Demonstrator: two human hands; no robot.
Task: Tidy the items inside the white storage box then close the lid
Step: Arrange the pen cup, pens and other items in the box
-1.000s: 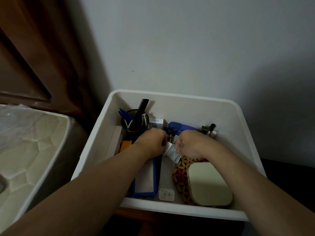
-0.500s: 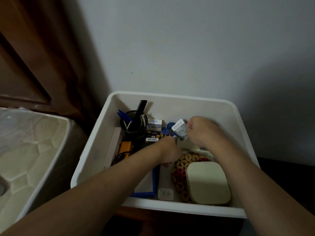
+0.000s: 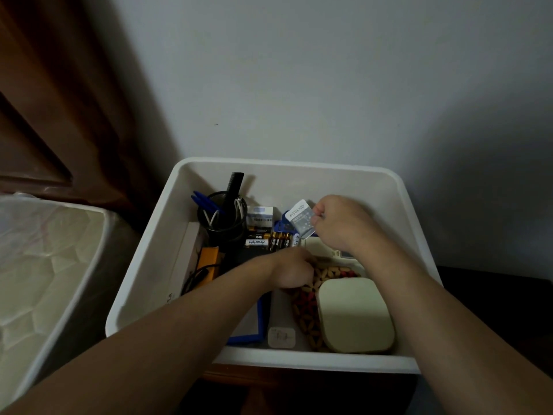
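Observation:
The white storage box stands open against the wall, with no lid in view. My right hand pinches a small clear packet above the box's back middle. Reaching down into the middle of the box, my left hand touches the patterned red and tan pouch; its fingers are hidden. Inside are a black pen cup with blue pens and a comb, battery packs, a small white carton, a blue-edged flat case and a pale green square case.
A white plug adapter lies at the box's front wall, an orange item with a black cable at its left. A mattress wrapped in plastic is to the left. The box sits on a wooden surface.
My right hand lifted the clear packet from the middle of the box up toward the back. My left hand let go of it and dropped lower toward the patterned pouch.

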